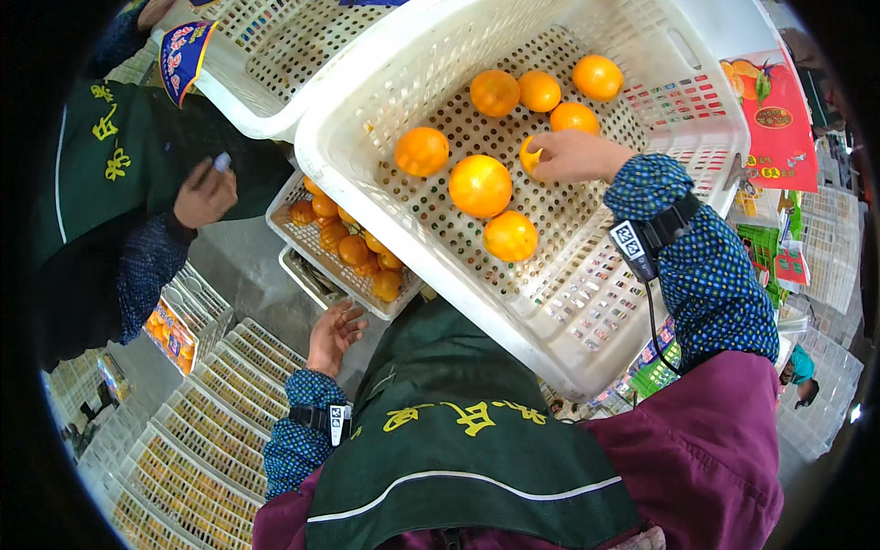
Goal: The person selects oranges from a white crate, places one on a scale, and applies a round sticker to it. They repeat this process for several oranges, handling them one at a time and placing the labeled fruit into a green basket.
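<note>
Inside a large white perforated basket, my right hand has its fingers closed round an orange, which is partly hidden by them. Several more oranges lie loose on the basket floor, among them a big one and one close above my hand. My left hand hangs below with nothing in it, fingers apart, just beside a smaller white crate of darker oranges.
At left, a co-worker's hand hovers near a second white basket. Rows of stacked white crates fill the lower left. A red printed carton stands beyond the basket's right end, with scissors at its rim.
</note>
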A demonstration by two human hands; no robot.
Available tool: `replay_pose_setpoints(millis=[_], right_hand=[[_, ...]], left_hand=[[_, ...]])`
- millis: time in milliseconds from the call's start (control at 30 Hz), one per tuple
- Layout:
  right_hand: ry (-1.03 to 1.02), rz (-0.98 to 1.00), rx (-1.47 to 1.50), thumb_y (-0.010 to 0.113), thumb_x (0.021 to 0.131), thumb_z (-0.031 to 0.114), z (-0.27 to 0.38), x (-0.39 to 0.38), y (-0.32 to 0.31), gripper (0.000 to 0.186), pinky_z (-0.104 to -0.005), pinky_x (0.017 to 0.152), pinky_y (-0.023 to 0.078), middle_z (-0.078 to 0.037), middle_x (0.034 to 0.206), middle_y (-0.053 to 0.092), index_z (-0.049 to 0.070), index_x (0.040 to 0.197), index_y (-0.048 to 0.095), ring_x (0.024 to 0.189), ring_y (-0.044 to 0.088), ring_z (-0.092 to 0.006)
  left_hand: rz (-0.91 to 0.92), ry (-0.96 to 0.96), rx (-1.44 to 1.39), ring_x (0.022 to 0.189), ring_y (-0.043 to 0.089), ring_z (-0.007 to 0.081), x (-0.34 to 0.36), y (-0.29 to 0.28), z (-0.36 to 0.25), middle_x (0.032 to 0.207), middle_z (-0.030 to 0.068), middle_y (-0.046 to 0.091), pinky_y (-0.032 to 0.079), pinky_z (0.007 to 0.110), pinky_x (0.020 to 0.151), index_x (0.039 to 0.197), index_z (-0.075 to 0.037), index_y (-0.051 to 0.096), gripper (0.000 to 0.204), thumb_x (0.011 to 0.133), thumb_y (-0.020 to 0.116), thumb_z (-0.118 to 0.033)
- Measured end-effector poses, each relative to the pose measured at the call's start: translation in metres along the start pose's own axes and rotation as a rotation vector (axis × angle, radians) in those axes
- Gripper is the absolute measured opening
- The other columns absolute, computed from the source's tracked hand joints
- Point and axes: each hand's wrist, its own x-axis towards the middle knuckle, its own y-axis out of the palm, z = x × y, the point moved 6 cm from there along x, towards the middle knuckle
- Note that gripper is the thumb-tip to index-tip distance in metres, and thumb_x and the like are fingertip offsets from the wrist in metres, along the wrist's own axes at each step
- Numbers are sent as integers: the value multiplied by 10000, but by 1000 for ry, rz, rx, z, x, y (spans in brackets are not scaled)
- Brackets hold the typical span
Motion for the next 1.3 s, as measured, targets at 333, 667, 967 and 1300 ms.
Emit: replay_pose_setpoints(millis=[333,667,967,1300], right_hand=[[-27,380,-196,681,870,513,4,34,88,794,-424,1037,496,-250,1337,638,-20,1434,514,1226,626,-377],[-79,443,217,755,789,571,-4,57,146,863,-364,797,587,-162,1220,672,40,1428,521,1016,692,-270],[-51,764,1256,568,996,548,34,-2,83,640,-360,750,633,-139,1250,695,100,1449,508,1022,729,-239],[-411,389,1634,427,1057,576,73,-53,30,632,-519,907,588,-160,1290,688,71,1421,539,1103,709,-313]], left_hand=[[-70,-22,-57,1000,693,232,1,-4,2,1214,143,685,552,343,843,1373,-18,551,463,1057,527,-356],[-22,9,-11,1025,686,223,0,6,-7,1263,149,674,549,352,868,1388,-14,544,444,1076,472,-322],[-14,23,31,1039,682,212,-20,25,-31,1254,151,665,547,335,886,1398,7,529,461,1073,476,-317],[165,131,228,1062,682,199,-55,78,-76,1198,115,698,539,316,916,1397,-5,551,481,1034,522,-319]])
